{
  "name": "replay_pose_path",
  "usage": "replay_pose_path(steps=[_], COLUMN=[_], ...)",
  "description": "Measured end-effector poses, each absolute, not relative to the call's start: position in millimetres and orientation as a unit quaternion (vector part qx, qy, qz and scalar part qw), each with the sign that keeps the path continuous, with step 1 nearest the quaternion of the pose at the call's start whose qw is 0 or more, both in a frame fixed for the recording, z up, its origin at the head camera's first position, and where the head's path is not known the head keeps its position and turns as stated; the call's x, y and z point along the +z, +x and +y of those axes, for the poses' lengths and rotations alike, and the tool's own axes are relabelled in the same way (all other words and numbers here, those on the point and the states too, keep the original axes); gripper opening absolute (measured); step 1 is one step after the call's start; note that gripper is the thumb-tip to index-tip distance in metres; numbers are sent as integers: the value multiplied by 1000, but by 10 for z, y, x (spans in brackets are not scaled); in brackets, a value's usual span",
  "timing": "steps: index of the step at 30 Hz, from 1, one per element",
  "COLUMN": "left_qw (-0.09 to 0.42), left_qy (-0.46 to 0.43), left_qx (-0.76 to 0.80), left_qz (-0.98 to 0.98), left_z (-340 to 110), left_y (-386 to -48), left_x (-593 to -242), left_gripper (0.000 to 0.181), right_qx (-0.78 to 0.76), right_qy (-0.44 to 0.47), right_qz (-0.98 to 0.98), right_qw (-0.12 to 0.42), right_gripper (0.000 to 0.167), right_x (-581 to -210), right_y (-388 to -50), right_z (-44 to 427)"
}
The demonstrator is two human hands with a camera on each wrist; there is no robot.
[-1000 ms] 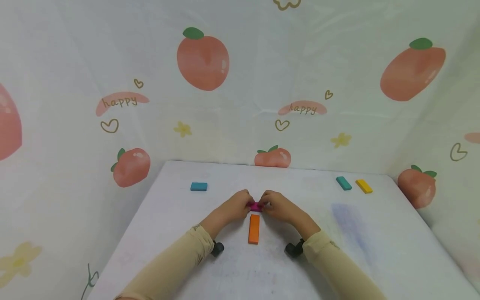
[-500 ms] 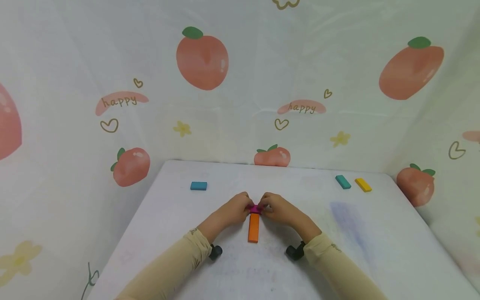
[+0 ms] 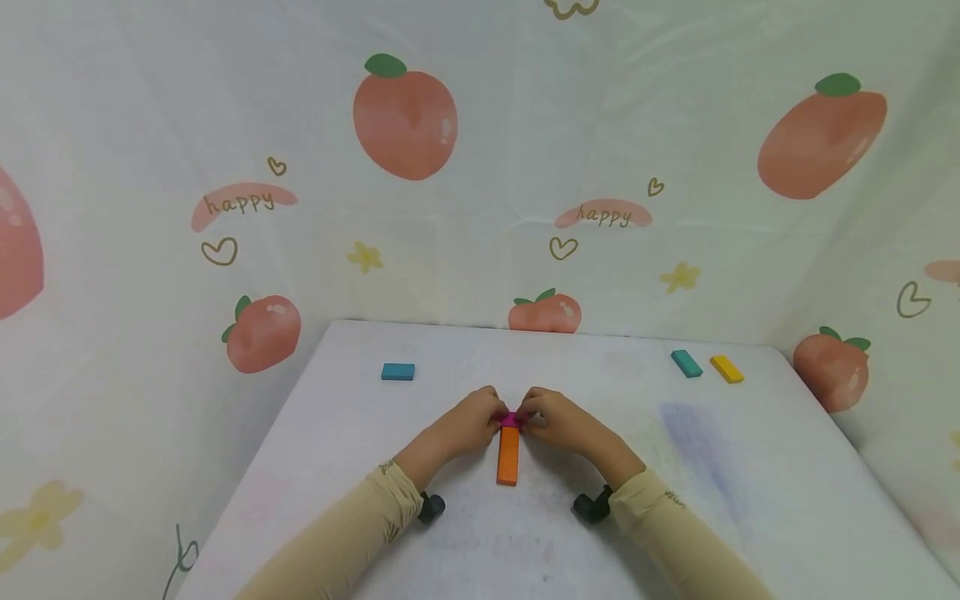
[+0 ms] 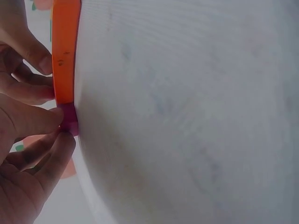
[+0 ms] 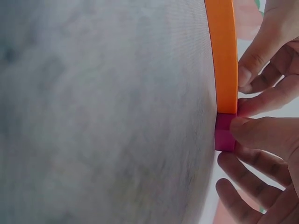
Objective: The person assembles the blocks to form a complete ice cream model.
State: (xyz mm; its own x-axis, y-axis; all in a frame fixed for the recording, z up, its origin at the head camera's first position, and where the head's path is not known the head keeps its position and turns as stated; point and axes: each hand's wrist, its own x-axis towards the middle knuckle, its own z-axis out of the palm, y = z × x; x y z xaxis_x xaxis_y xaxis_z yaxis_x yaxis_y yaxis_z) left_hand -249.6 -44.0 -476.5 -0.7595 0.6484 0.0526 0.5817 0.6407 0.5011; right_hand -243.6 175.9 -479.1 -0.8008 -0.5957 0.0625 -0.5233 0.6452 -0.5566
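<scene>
An orange block (image 3: 507,457) lies lengthwise on the white table, pointing away from me. Across its far end sits a magenta block (image 3: 511,420), touching it, as the right wrist view confirms. My left hand (image 3: 474,417) pinches the left end of the magenta block between thumb and fingers. At the opposite end, the thumb and a finger of my right hand (image 3: 557,418) pinch the same block. Fingers cover both its ends in the head view. From the left wrist, the magenta block (image 4: 69,120) appears against the end of the orange block (image 4: 64,51).
A blue block (image 3: 398,372) lies at the back left of the table (image 3: 360,500). Towards the back right are a teal block (image 3: 686,363) and a yellow block (image 3: 727,368). A fruit-printed cloth (image 3: 480,225) hangs behind the table.
Both hands have drawn the magenta block slightly towards me. The small gap between it and the orange block has closed. The other blocks stay put.
</scene>
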Motion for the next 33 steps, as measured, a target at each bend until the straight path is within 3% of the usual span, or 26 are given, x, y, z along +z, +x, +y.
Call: replay_pose_path(steps=[9, 19, 27, 33], left_qw=[83, 82, 91, 97], left_qy=[321, 315, 315, 305], left_qx=[250, 243, 243, 242], left_qz=[910, 914, 913, 916], left_z=[-413, -408, -409, -398], left_y=[-2497, -2503, -2491, -2469], left_x=[-4777, -4782, -4760, -4741], left_gripper=[21, 22, 23, 24], right_qx=[-297, -282, -237, -239], right_qy=[-260, -148, -21, 41], right_qz=[917, 946, 971, 970], right_qw=[52, -63, -29, -15], right_gripper=[12, 16, 32, 44], right_x=[-4783, -4752, -4650, -4703], right_y=[-2490, -2845, -2964, -2969], right_z=[1934, 2897, 3783, 4139])
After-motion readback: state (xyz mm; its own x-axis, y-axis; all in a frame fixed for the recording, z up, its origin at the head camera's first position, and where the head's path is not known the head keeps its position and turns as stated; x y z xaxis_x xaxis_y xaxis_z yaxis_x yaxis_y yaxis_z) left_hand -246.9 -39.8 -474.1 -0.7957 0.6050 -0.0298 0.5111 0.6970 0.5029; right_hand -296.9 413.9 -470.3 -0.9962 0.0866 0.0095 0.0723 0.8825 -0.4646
